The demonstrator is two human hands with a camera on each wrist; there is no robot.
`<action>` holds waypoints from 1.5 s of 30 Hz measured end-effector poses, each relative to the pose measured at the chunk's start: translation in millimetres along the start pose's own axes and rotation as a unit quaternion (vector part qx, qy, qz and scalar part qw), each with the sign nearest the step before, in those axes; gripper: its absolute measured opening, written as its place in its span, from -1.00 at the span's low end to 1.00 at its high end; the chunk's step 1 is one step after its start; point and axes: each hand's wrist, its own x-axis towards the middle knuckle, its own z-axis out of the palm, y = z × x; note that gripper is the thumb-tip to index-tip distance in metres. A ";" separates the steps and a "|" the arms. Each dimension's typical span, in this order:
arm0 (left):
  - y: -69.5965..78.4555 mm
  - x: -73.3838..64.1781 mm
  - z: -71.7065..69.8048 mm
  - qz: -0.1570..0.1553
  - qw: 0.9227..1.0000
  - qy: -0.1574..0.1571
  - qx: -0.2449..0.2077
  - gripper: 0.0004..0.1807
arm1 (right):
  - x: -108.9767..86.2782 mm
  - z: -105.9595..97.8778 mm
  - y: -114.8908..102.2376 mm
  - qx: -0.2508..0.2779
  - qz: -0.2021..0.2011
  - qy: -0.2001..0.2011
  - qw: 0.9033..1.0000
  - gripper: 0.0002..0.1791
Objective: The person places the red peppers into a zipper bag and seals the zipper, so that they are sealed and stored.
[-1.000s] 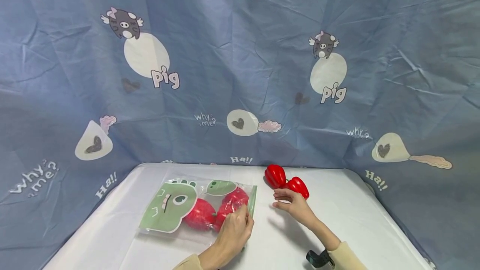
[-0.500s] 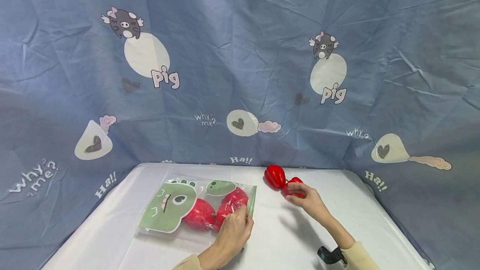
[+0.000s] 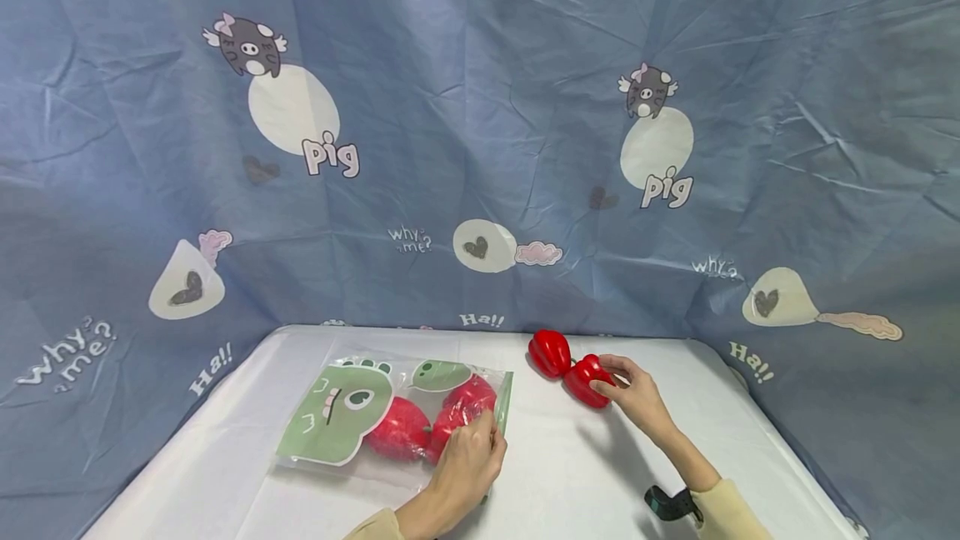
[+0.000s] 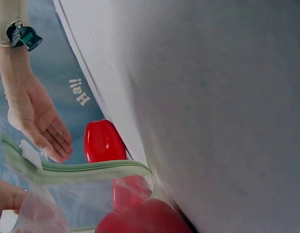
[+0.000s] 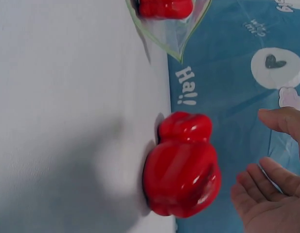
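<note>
My left hand point(image 3: 468, 458) pinches the green-edged mouth of a clear zip bag point(image 3: 335, 417) printed with a green cartoon monster. Inside the bag lie red bell peppers point(image 3: 400, 429). In the left wrist view the bag's mouth point(image 4: 96, 167) gapes, with a white slider point(image 4: 30, 154) on its rim. To the right of the bag, two red bell peppers lie end to end, a farther one point(image 3: 550, 354) and a nearer one point(image 3: 585, 382). My right hand point(image 3: 637, 394) hovers by the nearer pepper point(image 5: 181, 177), fingers spread and apart from it in the right wrist view.
A white-covered table point(image 3: 540, 482) bears everything. Behind it hangs a blue cloth point(image 3: 480, 148) with pig prints, close beyond the loose peppers. A black band point(image 3: 670, 504) sits on the right wrist.
My right hand has moved right, over the nearer loose pepper and then to its right side. That pepper has shifted slightly toward me. The left hand and bag stay put.
</note>
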 end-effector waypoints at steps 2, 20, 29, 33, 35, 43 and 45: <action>0.1 -0.1 0.1 -0.001 1.000 0.001 0.002 -0.75 | 1.1 -0.8 2.7 -0.001 0.002 0.008 1.000 -0.40; 0.1 1.3 0.1 -0.001 1.000 -0.002 0.005 -0.76 | 11.4 7.8 35.1 -0.058 0.060 0.018 0.996 -0.22; 1.4 2.1 0.1 0.002 1.000 0.006 0.007 -0.75 | 9.1 12.5 42.1 -0.095 0.075 0.024 0.992 -0.22; 1.3 1.0 0.3 0.001 1.000 0.007 0.006 -0.75 | 7.8 12.3 46.3 -0.105 0.081 0.024 0.991 -0.22; 1.1 0.7 0.4 0.002 1.000 0.008 0.006 -0.75 | 7.0 11.5 46.3 -0.106 0.084 0.025 0.991 -0.22; 0.5 0.8 0.6 0.001 1.000 0.008 0.004 -0.75 | 5.6 5.9 40.9 -0.105 0.083 0.032 0.990 -0.26; 0.5 1.0 0.3 -0.001 1.000 0.008 0.004 -0.75 | 5.6 4.7 39.2 -0.106 0.081 0.035 0.990 -0.26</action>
